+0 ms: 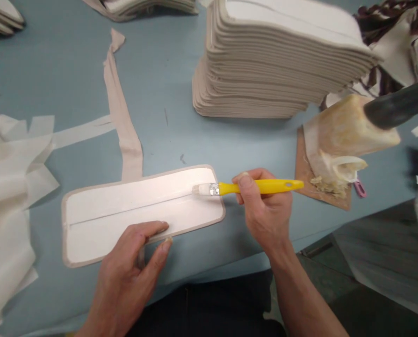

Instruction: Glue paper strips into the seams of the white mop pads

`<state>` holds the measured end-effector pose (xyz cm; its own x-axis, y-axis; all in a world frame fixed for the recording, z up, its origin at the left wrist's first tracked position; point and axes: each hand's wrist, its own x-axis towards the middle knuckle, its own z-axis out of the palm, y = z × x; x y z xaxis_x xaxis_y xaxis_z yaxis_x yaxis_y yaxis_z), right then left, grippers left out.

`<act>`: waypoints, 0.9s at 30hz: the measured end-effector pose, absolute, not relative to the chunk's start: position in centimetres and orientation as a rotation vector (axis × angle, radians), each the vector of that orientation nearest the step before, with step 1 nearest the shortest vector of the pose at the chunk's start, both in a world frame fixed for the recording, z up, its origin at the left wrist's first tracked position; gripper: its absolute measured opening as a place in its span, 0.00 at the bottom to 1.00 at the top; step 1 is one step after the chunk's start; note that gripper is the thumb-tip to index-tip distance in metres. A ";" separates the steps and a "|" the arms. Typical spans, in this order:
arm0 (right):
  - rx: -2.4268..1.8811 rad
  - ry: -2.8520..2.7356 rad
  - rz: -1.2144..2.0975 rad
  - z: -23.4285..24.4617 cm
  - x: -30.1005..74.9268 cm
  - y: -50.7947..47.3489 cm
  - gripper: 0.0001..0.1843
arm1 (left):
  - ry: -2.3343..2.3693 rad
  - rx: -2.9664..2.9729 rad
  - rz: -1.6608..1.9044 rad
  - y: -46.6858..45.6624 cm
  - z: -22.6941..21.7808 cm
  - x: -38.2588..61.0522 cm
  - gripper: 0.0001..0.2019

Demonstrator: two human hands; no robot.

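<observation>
A flat white panel (pixel 100 201) with rounded corners and a beige edge lies on the table, a dark line running along its middle. My right hand (pixel 265 206) grips a yellow-handled paintbrush (pixel 261 186); its bristles touch the panel near the right end of the line. The fingertips of my left hand (pixel 132 262) rest on the panel's near edge, thumb and fingers apart, holding nothing. From under the panel's far edge, or just behind it, a beige fabric strip (pixel 126 126) stretches away across the table.
A tall stack of beige-edged panels (pixel 258 70) stands at the back right. Right of my hand, a crusted glue-stained container (pixel 349 126) with a dark handle sits on a brown board (pixel 302 164), beside a small pink item (pixel 359 188). White scraps (pixel 9 178) pile up at left on the blue-grey table (pixel 167 135).
</observation>
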<state>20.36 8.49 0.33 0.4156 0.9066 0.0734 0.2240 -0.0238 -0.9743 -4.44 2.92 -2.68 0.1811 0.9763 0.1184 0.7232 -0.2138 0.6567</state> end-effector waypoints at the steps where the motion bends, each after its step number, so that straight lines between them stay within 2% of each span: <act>1: -1.515 -1.071 0.759 0.4 19.7 8.7 0.18 | 1.590 1.987 0.749 2.9 -2.8 -4.4 0.12; 5: -1.500 -1.244 0.796 0.1 18.1 9.1 0.18 | 1.567 1.963 0.773 3.2 -2.8 -4.3 0.12; 8: -1.585 -1.361 0.666 -0.5 18.6 9.3 0.17 | 1.541 1.967 0.778 3.4 -2.6 -4.3 0.11; 13: -1.718 -1.324 0.493 -0.1 20.7 9.2 0.17 | 1.506 1.973 0.791 3.3 -2.6 -4.3 0.11; 21: -1.711 -1.239 0.551 0.0 21.4 9.5 0.17 | 1.511 1.917 0.797 3.5 -2.8 -4.5 0.13; 27: -1.789 -1.286 0.458 -0.2 22.3 9.7 0.17 | 1.545 1.908 0.862 3.1 -3.5 -4.4 0.14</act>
